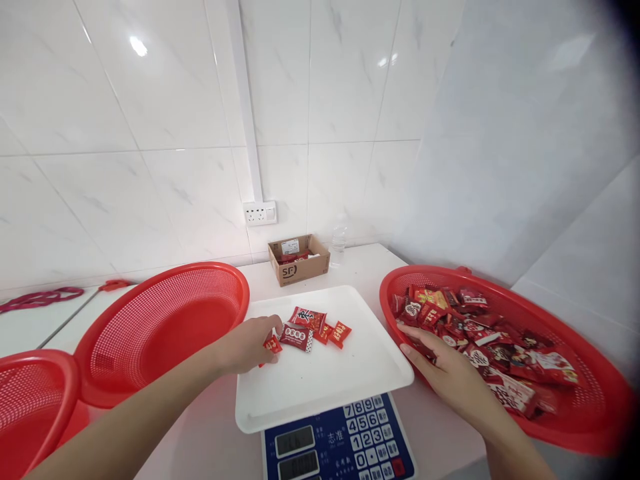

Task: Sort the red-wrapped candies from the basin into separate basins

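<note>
Forearms (165, 403), hands (247, 347) (packet (273, 344) in left)

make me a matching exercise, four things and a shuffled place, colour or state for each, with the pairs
1. left hand
2. right hand
3. SF cardboard box
4. plastic bottle

a. brown
b. at the rim of a red plastic basket
c. transparent, upright
d. holding a small red packet over the white scale tray

1-d, 2-b, 3-a, 4-c
</note>
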`<state>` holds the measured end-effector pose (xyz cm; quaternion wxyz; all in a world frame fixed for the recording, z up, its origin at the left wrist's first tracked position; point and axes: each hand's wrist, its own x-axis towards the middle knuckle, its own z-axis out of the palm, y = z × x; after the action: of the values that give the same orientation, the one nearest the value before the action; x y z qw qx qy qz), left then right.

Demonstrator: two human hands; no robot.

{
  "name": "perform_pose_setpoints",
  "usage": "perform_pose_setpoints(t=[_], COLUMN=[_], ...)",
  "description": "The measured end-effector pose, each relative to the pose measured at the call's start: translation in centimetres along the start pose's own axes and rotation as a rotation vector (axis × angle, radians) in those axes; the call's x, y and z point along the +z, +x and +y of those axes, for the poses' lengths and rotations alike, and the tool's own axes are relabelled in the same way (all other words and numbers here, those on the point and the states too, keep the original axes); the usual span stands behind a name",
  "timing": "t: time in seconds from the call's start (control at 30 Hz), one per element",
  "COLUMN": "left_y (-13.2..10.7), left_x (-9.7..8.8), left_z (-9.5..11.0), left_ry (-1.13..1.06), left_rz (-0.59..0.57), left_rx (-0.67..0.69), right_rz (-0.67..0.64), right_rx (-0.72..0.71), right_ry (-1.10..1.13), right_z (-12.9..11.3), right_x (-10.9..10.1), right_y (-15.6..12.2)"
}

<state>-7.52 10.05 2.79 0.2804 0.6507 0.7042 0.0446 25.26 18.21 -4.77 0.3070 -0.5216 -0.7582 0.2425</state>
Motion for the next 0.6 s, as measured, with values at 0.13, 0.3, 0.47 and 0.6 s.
perform_pose_setpoints(t=[0.13, 0.3, 0.47, 0.6], left_y=[0.0, 1.8, 2.3, 1.8], left_x=[0.6, 2.6, 4.3, 4.7], left_z=[1.1, 1.6, 1.0, 1.4], left_ry=[0.001, 0.205, 0.336, 0.362], left_rz=[0.057, 0.194, 0.277, 0.258], left_rx=[0.141, 0.318, 0.390, 0.378], right_rz=[0.007, -0.013, -0.018, -0.009], right_rx=[-0.005, -0.003, -0.012, -0.003], right_ry=[-0.004, -0.019, -0.034, -0.042], right_z=[-0.1, 0.2, 0.3, 0.4], right_x=[0.1, 0.1, 0.2, 0.3], right_y=[0.1, 0.0, 0.1, 0.2])
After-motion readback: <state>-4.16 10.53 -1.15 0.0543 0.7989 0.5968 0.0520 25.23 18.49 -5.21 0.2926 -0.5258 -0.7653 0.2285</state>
